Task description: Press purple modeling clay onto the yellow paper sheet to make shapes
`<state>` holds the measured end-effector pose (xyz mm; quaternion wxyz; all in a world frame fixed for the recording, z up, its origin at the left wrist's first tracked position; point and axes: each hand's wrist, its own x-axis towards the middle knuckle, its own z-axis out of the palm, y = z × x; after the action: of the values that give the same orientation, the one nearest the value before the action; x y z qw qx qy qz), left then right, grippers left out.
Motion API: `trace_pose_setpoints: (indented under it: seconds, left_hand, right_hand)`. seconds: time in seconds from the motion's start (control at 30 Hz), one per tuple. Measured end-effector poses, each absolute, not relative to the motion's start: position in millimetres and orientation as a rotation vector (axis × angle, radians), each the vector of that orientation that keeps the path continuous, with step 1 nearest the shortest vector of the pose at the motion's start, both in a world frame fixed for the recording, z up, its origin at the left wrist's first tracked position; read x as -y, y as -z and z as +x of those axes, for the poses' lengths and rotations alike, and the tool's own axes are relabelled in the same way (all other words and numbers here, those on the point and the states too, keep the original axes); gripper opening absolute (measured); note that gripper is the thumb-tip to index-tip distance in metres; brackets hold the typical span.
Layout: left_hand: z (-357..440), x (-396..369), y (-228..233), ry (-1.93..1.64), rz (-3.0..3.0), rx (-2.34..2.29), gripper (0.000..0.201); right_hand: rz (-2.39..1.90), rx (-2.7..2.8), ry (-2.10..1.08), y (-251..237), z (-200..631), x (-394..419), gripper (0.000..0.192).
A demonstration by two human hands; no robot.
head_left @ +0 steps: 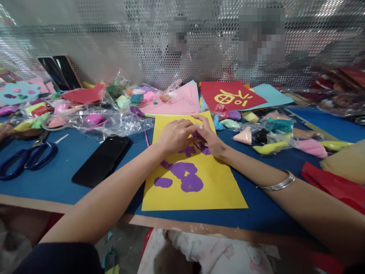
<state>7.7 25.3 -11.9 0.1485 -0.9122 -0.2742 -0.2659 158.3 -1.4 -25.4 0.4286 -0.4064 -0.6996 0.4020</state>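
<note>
Progress: a few flat purple clay blobs [185, 176] were already stuck on the yellow paper sheet [216, 190]; its lower part and edges were bare, so I'd guess plenty left.
Hands: left hand [174, 135] and right hand [209, 137] were together at the sheet's top, fingers pressing a soft purple clay bit [199, 144].
Textures: clay matte and smooshed, paper smooth.
Nearby: glossy black phone [101, 160], blue-handled scissors [27, 160], crinkly clear bags of clay [108, 121] on the blue table [57, 179].
</note>
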Motion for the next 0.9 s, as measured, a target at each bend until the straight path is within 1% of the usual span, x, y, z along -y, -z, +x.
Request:
trace_pose_setpoints:
  seconds: [0.1, 0.23, 0.33, 0.57, 0.67, 0.73, 0.8, 0.9]
  left_hand:
    - [5.9, -26.7, 13.6, 0.797, -2.652, 0.84, 0.022]
    - [5.6, -28.5, 14.9, 0.853, -2.595, 0.825, 0.018]
    - [7.0, -28.5, 15.1, 0.897, -2.548, 0.782, 0.019]
    - [9.1, -28.3, 14.3, 1.031, -2.491, 0.665, 0.019]
    - [7.8, -29.2, 10.0, 1.147, -2.47, 0.725, 0.019]
    - [6.6, -29.3, 6.5, 1.217, -2.465, 0.8, 0.018]
    - [6.2, -28.6, 4.3, 1.248, -2.477, 0.856, 0.014]
    - [7.4, -26.2, 4.0, 1.255, -2.527, 0.913, 0.009]
  right_hand:
    - [-1.016, 1.533, -1.208, 22.3, 157.3, -0.9, 0.046]
    - [-0.989, 1.428, -1.238, 17.9, 155.5, -2.1, 0.043]
    - [-0.977, 1.395, -1.196, 17.2, 155.3, -1.9, 0.042]
    - [-0.972, 1.359, -1.074, 19.3, 159.1, -5.2, 0.026]
    - [-0.99, 1.417, -1.038, 20.3, 160.8, -7.3, 0.025]
    - [-1.005, 1.493, -1.011, 20.6, 161.4, -7.2, 0.027]
    - [-1.011, 1.564, -0.982, 20.6, 161.6, -5.5, 0.03]
    - [-1.002, 1.708, -0.875, 20.5, 162.3, -2.2, 0.029]
